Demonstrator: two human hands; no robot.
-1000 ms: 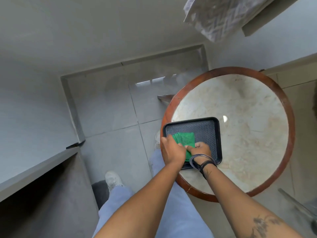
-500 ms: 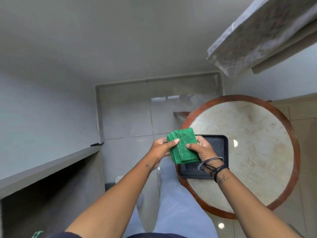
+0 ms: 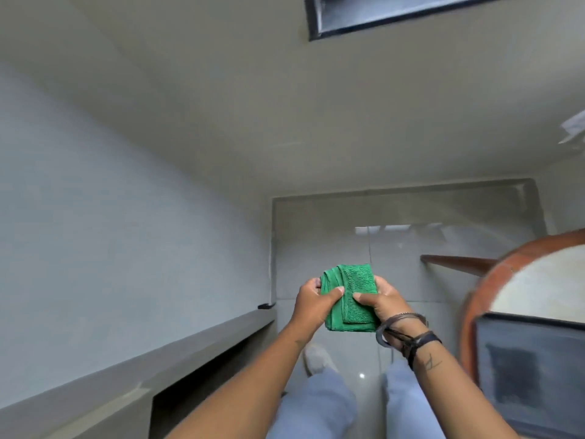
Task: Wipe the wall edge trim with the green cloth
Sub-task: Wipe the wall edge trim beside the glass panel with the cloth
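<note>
A folded green cloth is held up in front of me, above the floor. My left hand grips its left side with the thumb on top, and my right hand grips its right side. The wall edge trim is a grey ledge that runs along the left wall from the lower left to a corner near my left hand. The cloth is apart from the trim, to its right.
A round table with a red-brown rim stands at the right, with a black tray on it. Below the ledge is a dark recess. The tiled floor and my legs lie below. A dark-framed opening is at the top.
Both hands lifted the green cloth out of the black tray and carried it left, away from the table. My view swung left and up toward the wall.
</note>
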